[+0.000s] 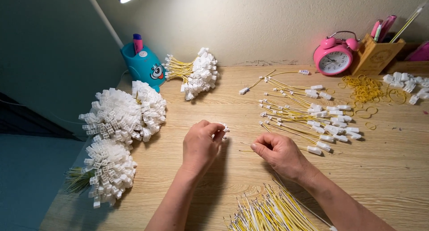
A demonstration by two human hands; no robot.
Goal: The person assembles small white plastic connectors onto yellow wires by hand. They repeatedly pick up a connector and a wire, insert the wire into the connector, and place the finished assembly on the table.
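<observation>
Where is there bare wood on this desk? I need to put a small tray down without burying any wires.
Free: the stretch between the bundle by the blue holder and the loose wire spread, and the right front corner of the desk below that spread. Crowded: the left edge with white connector bundles, the front pile of yellow wires, and the rubber bands by the clock.

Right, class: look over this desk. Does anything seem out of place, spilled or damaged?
Nothing looks damaged. The yellow rubber bands lie loosely scattered near the pink alarm clock, a few strayed toward the finished wires. Everything else sits in tidy bundles.
</observation>
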